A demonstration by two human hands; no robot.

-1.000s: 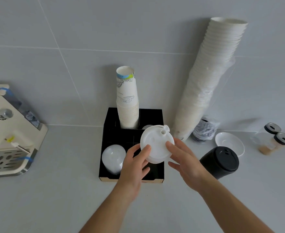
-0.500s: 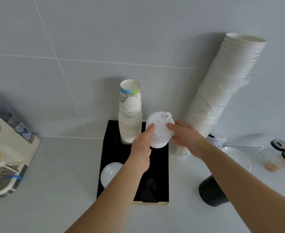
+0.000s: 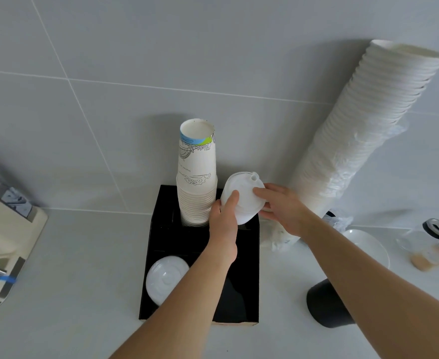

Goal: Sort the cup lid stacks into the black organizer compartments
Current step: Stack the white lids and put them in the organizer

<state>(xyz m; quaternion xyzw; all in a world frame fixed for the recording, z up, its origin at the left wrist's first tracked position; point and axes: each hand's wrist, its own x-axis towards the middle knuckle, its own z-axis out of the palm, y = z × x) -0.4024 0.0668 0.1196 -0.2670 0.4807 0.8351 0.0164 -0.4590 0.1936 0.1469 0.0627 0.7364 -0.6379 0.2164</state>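
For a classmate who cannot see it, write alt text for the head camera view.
Both hands, left hand and right hand, hold a white lid stack tilted over the back right compartment of a black organizer, beside a stack of paper cups. Another lid fills the front left compartment.

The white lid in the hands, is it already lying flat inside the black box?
No, both hands hold the lid tilted above the organizer's back right compartment.

Organizer point(image 3: 161, 244) on counter against wall: paper cup stack point(image 3: 197, 182) in rear-left compartment; lid stack point(image 3: 165, 278) in front-left compartment. Spouted lid stack point(image 3: 243, 200) over rear-right compartment, between left hand point(image 3: 223, 224) and right hand point(image 3: 283, 211). Tall cup stack point(image 3: 363, 141) leaning right of organizer.
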